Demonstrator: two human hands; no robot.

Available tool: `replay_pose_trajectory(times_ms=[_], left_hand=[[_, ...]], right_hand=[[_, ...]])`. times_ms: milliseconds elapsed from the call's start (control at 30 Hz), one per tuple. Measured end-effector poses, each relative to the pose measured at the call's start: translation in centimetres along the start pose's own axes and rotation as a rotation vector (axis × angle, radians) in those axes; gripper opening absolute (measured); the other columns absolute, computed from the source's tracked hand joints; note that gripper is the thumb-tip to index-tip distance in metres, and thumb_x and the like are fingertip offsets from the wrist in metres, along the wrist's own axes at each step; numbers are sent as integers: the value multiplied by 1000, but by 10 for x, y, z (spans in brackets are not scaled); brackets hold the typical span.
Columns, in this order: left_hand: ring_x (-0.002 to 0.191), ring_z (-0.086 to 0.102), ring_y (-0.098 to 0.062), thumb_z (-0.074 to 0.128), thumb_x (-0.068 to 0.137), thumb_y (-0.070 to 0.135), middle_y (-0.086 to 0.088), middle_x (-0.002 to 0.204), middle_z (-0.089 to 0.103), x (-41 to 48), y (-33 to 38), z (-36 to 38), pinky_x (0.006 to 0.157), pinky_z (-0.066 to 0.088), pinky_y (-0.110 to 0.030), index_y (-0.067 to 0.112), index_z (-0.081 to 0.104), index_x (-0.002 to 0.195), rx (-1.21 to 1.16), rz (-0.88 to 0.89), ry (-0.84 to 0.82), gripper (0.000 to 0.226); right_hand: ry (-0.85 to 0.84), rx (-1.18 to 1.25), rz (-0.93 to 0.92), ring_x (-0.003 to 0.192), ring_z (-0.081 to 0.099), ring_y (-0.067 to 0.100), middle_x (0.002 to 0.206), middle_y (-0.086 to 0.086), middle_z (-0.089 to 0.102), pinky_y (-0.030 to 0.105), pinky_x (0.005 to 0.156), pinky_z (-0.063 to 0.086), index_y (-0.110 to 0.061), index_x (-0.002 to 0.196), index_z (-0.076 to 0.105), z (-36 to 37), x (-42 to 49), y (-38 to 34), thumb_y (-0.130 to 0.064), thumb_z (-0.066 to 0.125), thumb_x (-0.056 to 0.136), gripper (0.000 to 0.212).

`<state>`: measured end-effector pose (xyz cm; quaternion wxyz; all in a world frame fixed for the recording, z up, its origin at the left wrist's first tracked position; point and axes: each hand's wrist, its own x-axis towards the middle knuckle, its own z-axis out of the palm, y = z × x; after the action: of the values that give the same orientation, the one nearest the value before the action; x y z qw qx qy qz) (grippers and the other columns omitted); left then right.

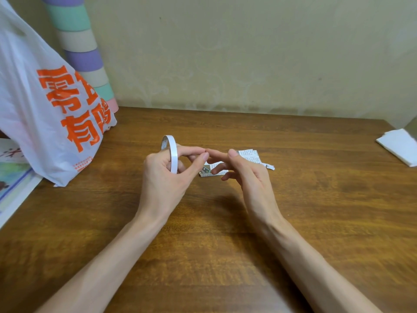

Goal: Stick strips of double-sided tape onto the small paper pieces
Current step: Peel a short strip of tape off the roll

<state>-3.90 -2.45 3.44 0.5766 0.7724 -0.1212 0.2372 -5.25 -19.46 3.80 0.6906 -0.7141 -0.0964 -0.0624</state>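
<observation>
The left hand (167, 175) gripped the white tape roll (172, 152) upright, lower fingers curled around its ring, with thumb and forefinger stretched out. They met the right hand's (246, 175) thumb and forefinger tip to tip. Whether those tips pinched a tape end could not be told. The small paper pieces (249, 157) lay stacked on the table (316, 199), midway between its side edges, just behind the right fingers.

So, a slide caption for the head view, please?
Left hand holds tape roll, right hand meets it, near paper pieces on table.
</observation>
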Motion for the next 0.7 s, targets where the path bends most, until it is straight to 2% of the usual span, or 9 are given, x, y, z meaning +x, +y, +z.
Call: replay_pose_trajectory(times_ms=[200,333,533,633,700], left_hand=[[48,43,-9,81,92,18,-5,68,67,-1,0,0,57,38,-14,21,84,100,17,14,-2,10],[47,41,-11,81,92,18,-5,65,66,-1,-1,0,55,39,-20,23,84,100,31,17,-2,9],[46,38,-9,80,92,16,2,53,56,0,-2,0,55,36,-18,23,84,98,46,16,7,9],[47,38,-9,80,93,17,-8,60,62,0,-1,0,54,34,-17,24,83,97,37,12,2,8],[46,41,-8,81,92,18,-6,67,66,0,1,0,53,34,-15,22,83,97,18,14,4,7]], right_hand=[[8,8,0,94,67,15,107,2,78,37,85,47,-21,118,80,1,1,2,-38,41,105,44],[8,9,3,96,67,18,106,8,78,37,85,48,-21,119,80,1,1,3,-39,42,105,44],[9,12,8,97,67,18,106,6,78,37,85,49,-21,118,80,1,1,2,-40,42,104,45],[6,5,2,98,67,20,107,5,78,38,86,49,-23,118,80,1,1,1,-40,41,105,44],[2,1,-7,97,68,20,109,3,78,38,86,49,-24,118,80,1,0,0,-39,41,105,43]])
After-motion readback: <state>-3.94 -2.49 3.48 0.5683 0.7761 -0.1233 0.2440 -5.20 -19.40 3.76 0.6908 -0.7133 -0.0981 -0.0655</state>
